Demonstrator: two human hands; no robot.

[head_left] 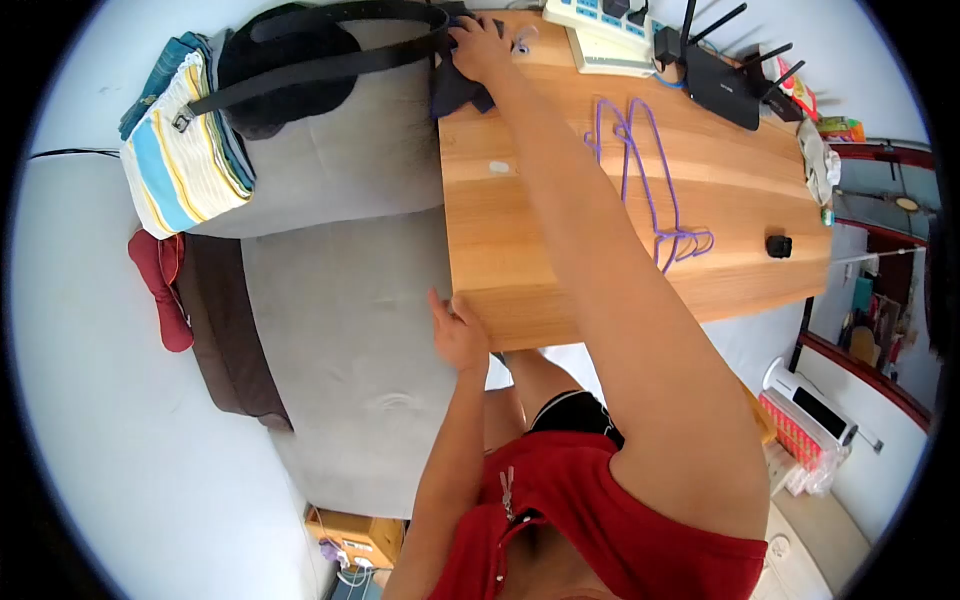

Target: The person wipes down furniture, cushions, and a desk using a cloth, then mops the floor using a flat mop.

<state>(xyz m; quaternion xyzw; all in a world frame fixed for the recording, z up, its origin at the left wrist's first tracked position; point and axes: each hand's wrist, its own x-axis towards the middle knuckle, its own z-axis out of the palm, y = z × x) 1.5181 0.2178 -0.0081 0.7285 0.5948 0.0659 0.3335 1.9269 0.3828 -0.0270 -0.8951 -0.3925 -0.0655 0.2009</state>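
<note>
My right hand [482,48] reaches across the wooden table to its far left corner. Its fingers are bent over a dark cloth [458,92], which bunches up there; the folds partly hide the fingertips. Close by, a black belt [320,72] stretches over the sofa back and curves round near that hand. My left hand [460,335] is at the table's near left corner, thumb and forefinger apart, with nothing in it. Purple hangers [640,165] lie on the table to the right of my right forearm.
A grey sofa [345,300] adjoins the table [515,290]. Striped folded cloth [185,160] and a black round item [285,75] rest on its back. A power strip [600,20], black router [725,90] and small black case [778,246] are on the table.
</note>
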